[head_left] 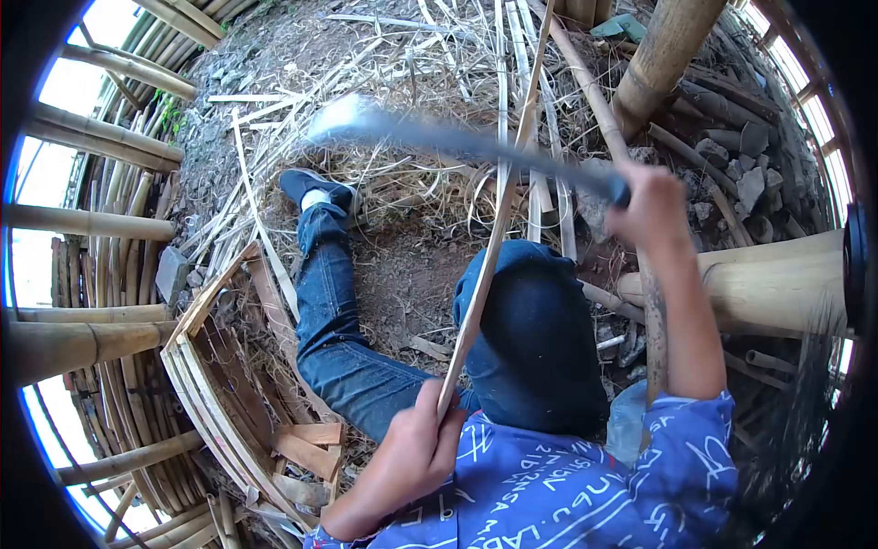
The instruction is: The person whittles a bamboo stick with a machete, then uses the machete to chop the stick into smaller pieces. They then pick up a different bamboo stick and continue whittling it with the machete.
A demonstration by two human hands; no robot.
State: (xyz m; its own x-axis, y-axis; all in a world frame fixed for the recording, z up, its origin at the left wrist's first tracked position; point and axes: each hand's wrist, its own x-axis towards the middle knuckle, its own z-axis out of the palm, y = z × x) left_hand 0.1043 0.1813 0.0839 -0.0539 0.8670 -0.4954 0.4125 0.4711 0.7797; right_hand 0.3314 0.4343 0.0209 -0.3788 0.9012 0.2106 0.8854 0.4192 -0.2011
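Observation:
My left hand (pixel 419 446) is closed round the lower end of a long bamboo strip (pixel 487 265), which slants up past my bent knee toward the top of the view. In my right hand (pixel 647 209) is the dark handle of a machete (pixel 448 139). Its long blade points left, smeared by motion, with a bright broad tip. The blade crosses the strip in this view, well above my left hand. My jeans-covered legs (pixel 535 339) are on either side of the strip's lower part, one foot in a dark shoe (pixel 315 189).
Shavings and split strips (pixel 412 82) litter the dirt ahead. A wooden frame (pixel 215 416) with offcuts lies at left. Bamboo poles (pixel 101 137) line the left side. A thick bamboo pole (pixel 777 279) and broken stones (pixel 750 188) are at right.

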